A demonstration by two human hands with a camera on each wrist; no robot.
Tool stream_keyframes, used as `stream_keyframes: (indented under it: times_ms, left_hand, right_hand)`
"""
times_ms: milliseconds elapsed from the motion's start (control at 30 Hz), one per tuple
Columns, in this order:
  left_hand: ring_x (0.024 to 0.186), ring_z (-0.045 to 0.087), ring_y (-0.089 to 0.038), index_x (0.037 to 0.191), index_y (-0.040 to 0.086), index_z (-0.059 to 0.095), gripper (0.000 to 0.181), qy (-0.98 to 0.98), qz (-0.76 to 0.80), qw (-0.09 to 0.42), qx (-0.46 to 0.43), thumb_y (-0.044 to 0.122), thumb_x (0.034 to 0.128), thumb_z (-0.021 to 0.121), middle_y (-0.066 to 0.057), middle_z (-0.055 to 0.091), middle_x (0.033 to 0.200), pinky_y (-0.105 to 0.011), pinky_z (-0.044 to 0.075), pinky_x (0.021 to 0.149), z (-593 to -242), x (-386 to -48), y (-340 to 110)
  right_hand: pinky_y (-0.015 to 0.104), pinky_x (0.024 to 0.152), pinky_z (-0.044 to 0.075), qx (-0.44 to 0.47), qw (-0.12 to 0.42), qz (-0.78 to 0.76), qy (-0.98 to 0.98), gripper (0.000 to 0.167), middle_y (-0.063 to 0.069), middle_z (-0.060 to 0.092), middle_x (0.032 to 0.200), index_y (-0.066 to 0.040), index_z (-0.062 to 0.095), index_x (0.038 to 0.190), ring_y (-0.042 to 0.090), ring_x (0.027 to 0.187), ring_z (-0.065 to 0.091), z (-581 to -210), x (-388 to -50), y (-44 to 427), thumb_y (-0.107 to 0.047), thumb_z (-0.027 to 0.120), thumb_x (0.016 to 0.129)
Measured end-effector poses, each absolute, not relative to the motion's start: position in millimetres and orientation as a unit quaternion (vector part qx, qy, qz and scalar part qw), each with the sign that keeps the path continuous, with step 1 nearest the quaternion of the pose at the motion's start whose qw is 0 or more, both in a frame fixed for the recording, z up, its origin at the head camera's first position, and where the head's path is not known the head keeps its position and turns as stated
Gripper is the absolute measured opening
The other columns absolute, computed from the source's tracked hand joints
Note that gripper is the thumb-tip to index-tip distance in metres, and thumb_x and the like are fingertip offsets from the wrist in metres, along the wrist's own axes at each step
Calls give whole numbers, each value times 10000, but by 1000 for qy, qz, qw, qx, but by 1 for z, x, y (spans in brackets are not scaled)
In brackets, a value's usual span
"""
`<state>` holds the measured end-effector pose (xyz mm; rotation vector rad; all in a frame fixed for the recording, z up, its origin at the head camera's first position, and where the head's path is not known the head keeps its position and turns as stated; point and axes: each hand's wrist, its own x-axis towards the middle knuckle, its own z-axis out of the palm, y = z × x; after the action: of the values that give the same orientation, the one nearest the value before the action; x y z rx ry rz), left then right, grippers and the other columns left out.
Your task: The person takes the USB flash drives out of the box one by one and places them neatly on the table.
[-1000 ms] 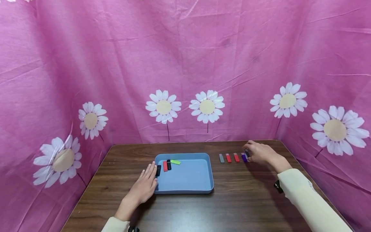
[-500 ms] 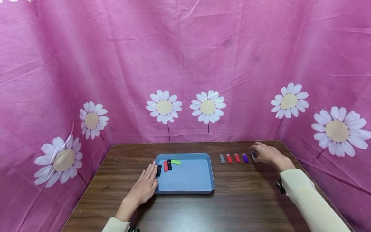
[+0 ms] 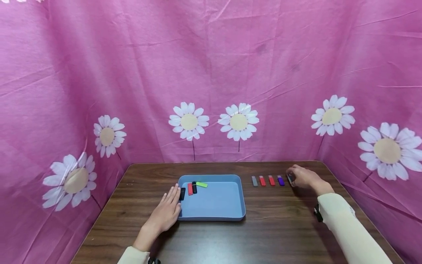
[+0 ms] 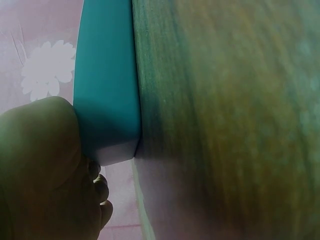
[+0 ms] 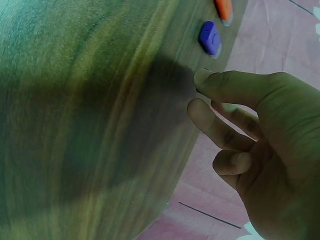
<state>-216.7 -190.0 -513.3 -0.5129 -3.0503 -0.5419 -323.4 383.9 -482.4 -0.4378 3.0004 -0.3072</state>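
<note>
A shallow blue tray (image 3: 214, 200) stands on the table; my left hand (image 3: 166, 212) rests against its left side with fingers extended. Inside lie a black USB stick (image 3: 182, 194), a red one (image 3: 190, 189), a slim black one (image 3: 194, 187) and a lime green one (image 3: 202, 184). To the tray's right, a row holds a grey USB stick (image 3: 254, 181), two red ones (image 3: 262, 180) and a purple one (image 3: 281, 180). At the row's right end my right hand (image 3: 304, 178) pinches a dark grey USB stick (image 3: 289, 179), mostly covered by the fingers. In the right wrist view that stick is hidden behind the thumb.
The brown wooden table (image 3: 214, 242) has its back edge against a pink curtain (image 3: 211, 73) printed with daisies. The curtain also encloses both sides. Wood surface lies between the tray and the front.
My right hand has moved a little right, away from the purple USB stick, with the dark grey one at its fingertips. The left hand stays against the tray. The head view has shifted slightly.
</note>
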Motion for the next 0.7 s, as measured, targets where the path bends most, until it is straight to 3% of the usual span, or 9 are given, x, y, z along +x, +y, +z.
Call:
stream_keyframes:
  times_ms: [167, 400, 700]
  left_hand:
    - [1647, 216, -394, 1655, -40, 297, 596, -974, -164, -6, -159, 230, 1140, 430, -198, 212, 1772, -603, 226, 1328, -513, -216, -190]
    - [1645, 221, -397, 1651, -45, 303, 598, -973, -164, -2, -159, 223, 1135, 442, -202, 220, 1769, -605, 226, 1328, -514, -217, -190]
    - [1635, 237, -418, 1645, -54, 311, 596, -973, -166, 4, -162, 223, 1132, 431, -219, 233, 1761, -623, 244, 1314, -514, -217, -190]
  right_hand:
    - [618, 905, 579, -143, 50, -103, 983, 504, 247, 641, 1235, 37, 693, 1263, 363, 1012, 673, -486, -323, 383, -40, 822, 782]
    - [582, 825, 584, -142, 40, -109, 983, 546, 233, 646, 1184, 30, 682, 1257, 359, 957, 674, -489, -323, 384, -44, 838, 739]
    - [547, 836, 580, -143, 44, -110, 983, 495, 225, 656, 1157, 31, 687, 1231, 323, 956, 643, -490, -322, 384, -55, 832, 766]
